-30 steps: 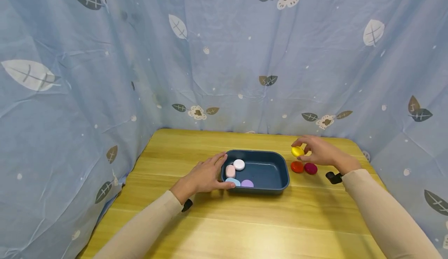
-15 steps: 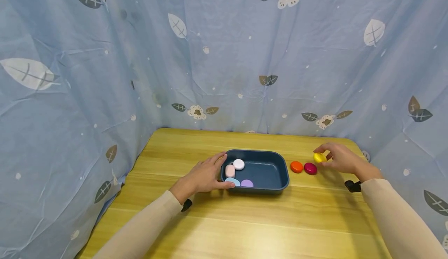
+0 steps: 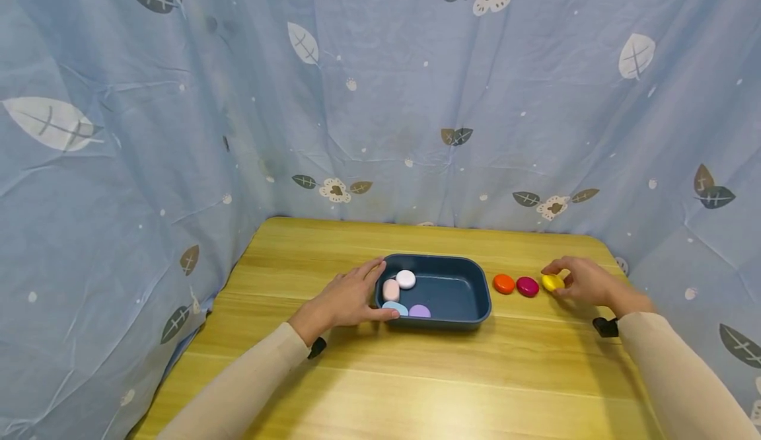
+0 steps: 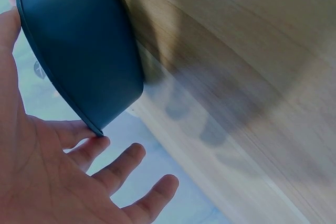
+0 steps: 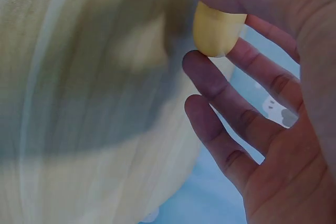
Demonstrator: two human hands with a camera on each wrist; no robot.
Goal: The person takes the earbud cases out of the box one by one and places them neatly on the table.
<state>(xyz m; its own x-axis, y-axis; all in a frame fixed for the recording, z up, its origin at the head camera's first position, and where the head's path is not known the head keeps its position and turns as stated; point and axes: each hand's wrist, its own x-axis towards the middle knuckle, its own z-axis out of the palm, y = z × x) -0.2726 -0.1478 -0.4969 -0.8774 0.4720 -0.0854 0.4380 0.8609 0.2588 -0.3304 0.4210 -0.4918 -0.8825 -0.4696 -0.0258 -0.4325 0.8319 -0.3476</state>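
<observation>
My right hand [image 3: 585, 285] pinches a glossy yellow rounded disc [image 3: 552, 283] between thumb and fingers, low over the table. The right wrist view shows this disc [image 5: 215, 31] with the lower fingers spread away from it. To its left lie a dark pink disc [image 3: 528, 287] and an orange disc [image 3: 504, 284], in a row. My left hand [image 3: 347, 298] holds the left end of a dark blue tray [image 3: 484, 308], thumb over the front rim, fingertips at the back corner. Inside are a white piece [image 3: 406, 279], a pale pink one [image 3: 390, 290], a light blue one [image 3: 395, 308] and a purple one [image 3: 420, 312].
A wood-grain table [image 3: 416, 380] stretches out under both hands. Light blue curtain [image 3: 380, 96] with leaf and flower prints hangs along the back and both sides, close to the table's edges.
My right hand has carried the yellow disc rightward from above the orange one, past the dark pink one, then lowered it beside that. The left hand and tray stay put.
</observation>
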